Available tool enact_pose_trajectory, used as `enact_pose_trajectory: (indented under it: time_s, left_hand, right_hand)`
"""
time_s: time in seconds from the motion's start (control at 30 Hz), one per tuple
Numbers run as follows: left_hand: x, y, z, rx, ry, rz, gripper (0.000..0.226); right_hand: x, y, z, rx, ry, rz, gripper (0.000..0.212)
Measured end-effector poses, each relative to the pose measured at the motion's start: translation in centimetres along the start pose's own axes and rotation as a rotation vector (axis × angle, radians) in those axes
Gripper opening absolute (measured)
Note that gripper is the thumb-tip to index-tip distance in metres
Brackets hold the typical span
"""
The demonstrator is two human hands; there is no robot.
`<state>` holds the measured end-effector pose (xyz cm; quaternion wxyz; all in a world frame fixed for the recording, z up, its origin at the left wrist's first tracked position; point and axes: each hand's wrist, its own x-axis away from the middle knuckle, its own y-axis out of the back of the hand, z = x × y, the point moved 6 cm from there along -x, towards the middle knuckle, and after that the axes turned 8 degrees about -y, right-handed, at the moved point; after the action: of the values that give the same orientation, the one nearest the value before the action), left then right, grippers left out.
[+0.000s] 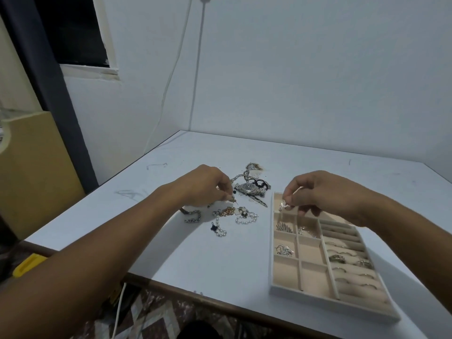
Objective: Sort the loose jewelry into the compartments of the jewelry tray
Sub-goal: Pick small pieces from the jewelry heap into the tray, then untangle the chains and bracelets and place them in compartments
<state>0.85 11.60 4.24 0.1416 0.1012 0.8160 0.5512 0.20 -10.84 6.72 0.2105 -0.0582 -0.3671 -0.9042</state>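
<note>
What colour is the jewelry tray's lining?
Beige lining in the jewelry tray, clearest in the head view.

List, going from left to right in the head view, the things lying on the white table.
dark chain → gold flower piece → wristwatch → jewelry tray. Left out for overlap: pearl strands, left hand, right hand.

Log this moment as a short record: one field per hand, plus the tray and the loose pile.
Loose pile: watch, pearl strands, chain on the table
Jewelry tray: right of the pile; rings in its rolls, some small compartments occupied
Left hand: pinches a small earring-like piece above the pile
Right hand: pinches a small silver piece over the tray's far compartment
</note>
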Motion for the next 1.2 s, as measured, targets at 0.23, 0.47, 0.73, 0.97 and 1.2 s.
enact_pose_trajectory:
  time_s: [0.23,0.47,0.73,0.97,1.2]
  left_hand:
    - [1.1,-1.2,-3.7,-0.004,-0.084,-0.053,0.013]
    - [3.1,-3.8,-8.1,0.071,-0.183,-0.138,0.027]
    - [5.2,-6.2,-9.9,0.040,-0.094,-0.238,0.039]
    - [6.0,-6.9,-10.5,-0.051,-0.100,-0.283,0.032]
    - [6.2,-8.0,-10.4,-0.135,-0.121,-0.260,0.028]
  right_hand:
    - [3.5,-0.6,-1.8,0.089,-0.026,0.090,0.006]
    - [4.5,-1.6,-2.2,0.153,0.000,0.045,0.007]
    - [4.2,-3.5,-1.8,0.260,0.012,-0.061,0.017]
    - [3.7,-3.8,-2.2,0.357,0.002,-0.172,0.008]
    - [3.3,-3.7,-2.7,0.374,-0.046,-0.194,0.002]
